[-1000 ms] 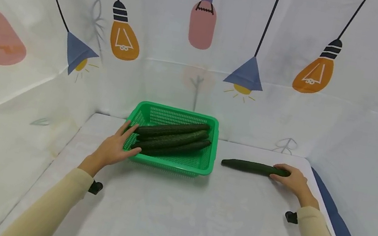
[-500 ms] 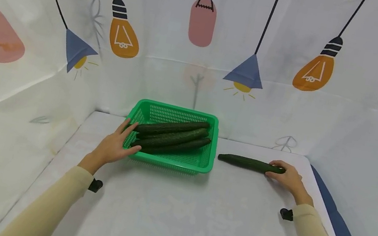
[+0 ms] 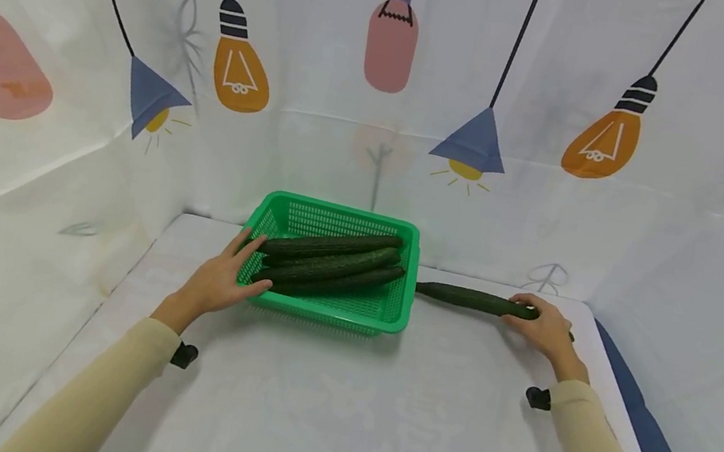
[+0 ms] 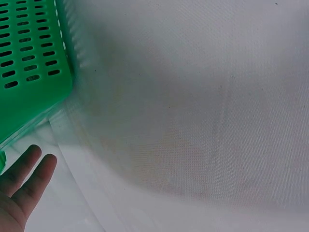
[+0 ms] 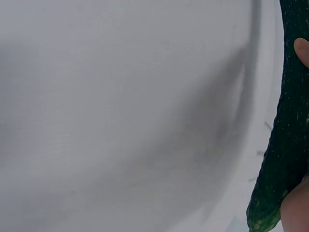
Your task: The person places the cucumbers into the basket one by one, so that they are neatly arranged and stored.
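Note:
My right hand (image 3: 542,326) grips a dark green cucumber (image 3: 465,298) near its right end. The cucumber points left, its far tip right at the basket's right wall; I cannot tell whether they touch. In the right wrist view, fingertips press on the bumpy cucumber (image 5: 285,121), whose blunt end shows below. My left hand (image 3: 216,285) rests spread at the left end of a green plastic basket (image 3: 391,326), fingers over the rim. Inside, dark cucumbers (image 3: 334,261) lie side by side. The left wrist view shows two straight fingers (image 4: 36,181) beside the slotted basket wall (image 4: 34,104).
The basket stands on a white-covered table (image 3: 336,415) near the back. Behind and to the sides hangs a white sheet (image 3: 328,91) printed with lamps and bulbs. A blue strip (image 3: 650,446) runs along the right edge. A small black device (image 3: 184,355) sits at the left wrist.
My right hand has moved left and a little away from me with the cucumber, bringing its tip up to the basket. The left hand has kept its place on the basket.

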Demonstrator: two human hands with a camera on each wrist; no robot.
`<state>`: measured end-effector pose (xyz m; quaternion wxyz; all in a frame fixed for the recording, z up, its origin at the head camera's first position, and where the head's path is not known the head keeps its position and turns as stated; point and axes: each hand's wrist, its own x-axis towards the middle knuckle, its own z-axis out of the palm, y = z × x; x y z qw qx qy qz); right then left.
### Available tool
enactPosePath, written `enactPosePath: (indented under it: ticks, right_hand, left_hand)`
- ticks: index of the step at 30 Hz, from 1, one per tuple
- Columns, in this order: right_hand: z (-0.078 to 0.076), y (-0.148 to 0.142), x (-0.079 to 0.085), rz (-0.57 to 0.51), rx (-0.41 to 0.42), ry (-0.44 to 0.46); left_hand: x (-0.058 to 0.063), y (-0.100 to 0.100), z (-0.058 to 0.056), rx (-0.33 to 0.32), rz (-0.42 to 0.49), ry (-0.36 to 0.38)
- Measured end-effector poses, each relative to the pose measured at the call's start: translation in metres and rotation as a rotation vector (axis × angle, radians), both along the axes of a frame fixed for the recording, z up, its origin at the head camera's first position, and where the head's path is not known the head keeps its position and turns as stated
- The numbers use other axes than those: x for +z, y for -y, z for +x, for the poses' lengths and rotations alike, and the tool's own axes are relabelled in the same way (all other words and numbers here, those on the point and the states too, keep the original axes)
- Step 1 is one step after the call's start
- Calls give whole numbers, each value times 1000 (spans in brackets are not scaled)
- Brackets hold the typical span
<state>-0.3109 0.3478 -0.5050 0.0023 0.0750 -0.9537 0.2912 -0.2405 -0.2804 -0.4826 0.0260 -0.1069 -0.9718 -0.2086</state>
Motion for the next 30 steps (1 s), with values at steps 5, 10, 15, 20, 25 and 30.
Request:
enactPosePath:
  ticks: [5,10,15,20,25,30]
  right_hand:
    - [-3,-2,11,-38,-48,-16]
    - [-10,2,26,-93,-77,-75]
    - [-19,13,42,-116,-72,-140]
    - [-26,25,56,-126,-66,-181]
    - [-30,37,65,-150,-54,-199]
    - [-32,50,73,-166,-37,-198]
  left_hand:
    - [0,-1,1,1,0,-1]
    - [1,0,1,0,5,-2]
    - [2,0,2,-1,6,-11]
    - [2,-1,2,-1,8,-13]
    - [0,0,1,1,11,-13]
    - [-2,1,0,2,8,-18]
